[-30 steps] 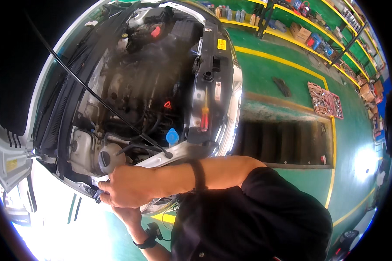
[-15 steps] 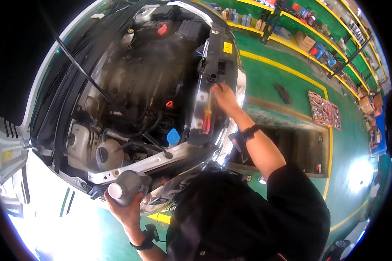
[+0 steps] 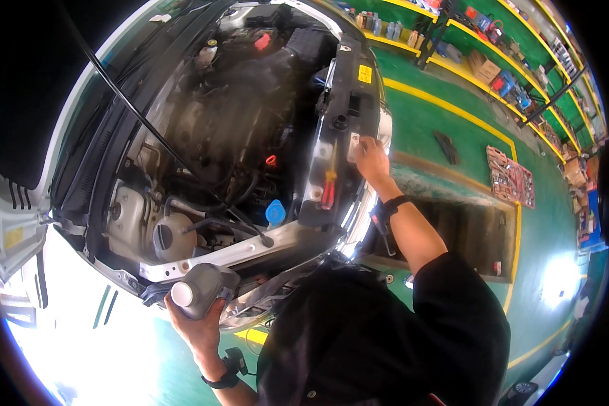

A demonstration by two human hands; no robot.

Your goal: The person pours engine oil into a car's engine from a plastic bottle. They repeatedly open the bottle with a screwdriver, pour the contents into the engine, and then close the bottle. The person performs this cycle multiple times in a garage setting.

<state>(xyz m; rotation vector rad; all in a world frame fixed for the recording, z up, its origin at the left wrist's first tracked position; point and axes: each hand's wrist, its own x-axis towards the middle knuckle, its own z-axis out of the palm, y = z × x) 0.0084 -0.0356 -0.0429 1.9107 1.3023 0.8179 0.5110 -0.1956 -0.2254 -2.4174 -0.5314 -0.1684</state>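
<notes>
A grey plastic bottle with a white round cap [image 3: 199, 292] is gripped in my left hand [image 3: 197, 330], tilted over the front corner of the car's engine bay. Reaching to the front crossmember [image 3: 316, 215], my right hand [image 3: 372, 161] has its fingers curled together at the edge of a small white rectangular piece [image 3: 354, 147]. Whether that piece is held or fixed to the panel I cannot tell. Just beyond lies a black round fitting [image 3: 340, 122]. A screwdriver with a red and yellow handle [image 3: 329, 191] rests on the crossmember, left of my right hand.
Inside the engine bay are a blue cap [image 3: 275, 212], a pale round tank [image 3: 176, 238] and a red ring [image 3: 271, 160]. The black prop rod [image 3: 139, 114] slants across it. An open tool case [image 3: 511, 177] lies on the green floor beside a rectangular pit [image 3: 474, 227]; shelves [image 3: 467, 68] stand behind.
My right hand has drawn back from beside the black fitting toward the car's front edge, exposing the white piece. The view has shifted slightly; my left hand still holds the bottle.
</notes>
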